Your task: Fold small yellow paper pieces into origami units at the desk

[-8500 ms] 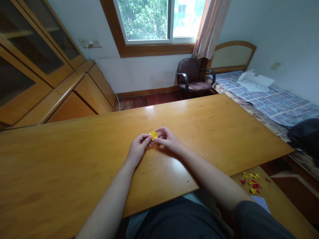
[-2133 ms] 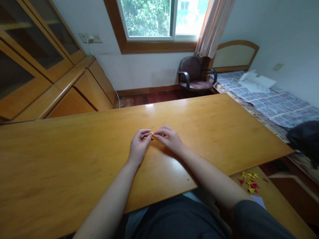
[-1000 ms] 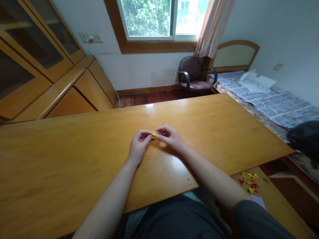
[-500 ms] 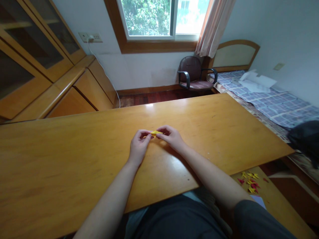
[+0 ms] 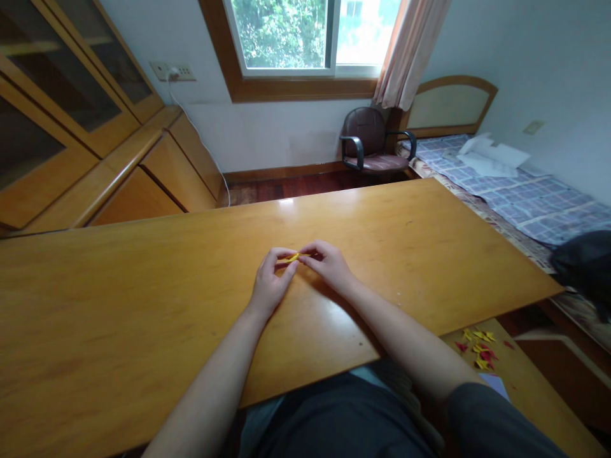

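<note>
Below the near edge of the tabletop (image 5: 143,299), to the right: a lower wooden ledge (image 5: 539,388) strewn with small folded pieces (image 5: 480,346), yellow and red.

Over the middle of the tabletop: a yellow paper piece (image 5: 292,257), small and folded, pinched from both ends. Left hand (image 5: 268,286) closed on its left end with thumb and forefinger. Right hand (image 5: 329,267) closed likewise on its right end, other fingers curled. Held low over the tabletop; cannot tell whether touching it.

Likely near weightless, thin, limp until creased, easily crushed or torn. Probably best gripped lightly at folded edges and corners with the fingertips, not across the flat.

Tabletop itself: smooth, glossy, hard. Probably slippery under paper, yet firm enough for pressing a crease.

Beyond the tabletop's far edge: a dark office chair (image 5: 372,143). Off its right end, a bed (image 5: 525,191) with a checked cover. Off its left end, wooden cupboards (image 5: 71,127). Farthest back, a window (image 5: 305,35) with a curtain (image 5: 405,51).
</note>
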Motion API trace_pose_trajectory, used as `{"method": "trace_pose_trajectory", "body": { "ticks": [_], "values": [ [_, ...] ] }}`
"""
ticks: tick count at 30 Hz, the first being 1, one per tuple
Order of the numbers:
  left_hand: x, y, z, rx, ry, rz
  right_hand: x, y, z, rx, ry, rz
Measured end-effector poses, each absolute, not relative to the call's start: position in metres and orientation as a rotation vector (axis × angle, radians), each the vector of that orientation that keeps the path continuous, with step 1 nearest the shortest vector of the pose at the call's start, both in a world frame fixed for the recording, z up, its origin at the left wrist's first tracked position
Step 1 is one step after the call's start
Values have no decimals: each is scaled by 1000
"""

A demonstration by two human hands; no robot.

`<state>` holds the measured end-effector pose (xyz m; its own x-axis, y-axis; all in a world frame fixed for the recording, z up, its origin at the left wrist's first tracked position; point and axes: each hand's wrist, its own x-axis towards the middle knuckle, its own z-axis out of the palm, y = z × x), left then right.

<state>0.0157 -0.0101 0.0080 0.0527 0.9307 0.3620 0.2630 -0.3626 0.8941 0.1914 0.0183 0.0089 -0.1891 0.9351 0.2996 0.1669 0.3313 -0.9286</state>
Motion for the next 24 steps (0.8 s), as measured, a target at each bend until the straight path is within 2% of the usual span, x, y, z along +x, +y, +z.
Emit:
{"method": "trace_pose_trajectory", "body": {
  "ticks": [6,24],
  "values": [
    [14,-9,12,1747,1340,1319,192,16,14,-983,-1720,883],
    [6,-8,18,1748,1308,1193,198,19,10,-959,-1637,1023]
  ]
}}
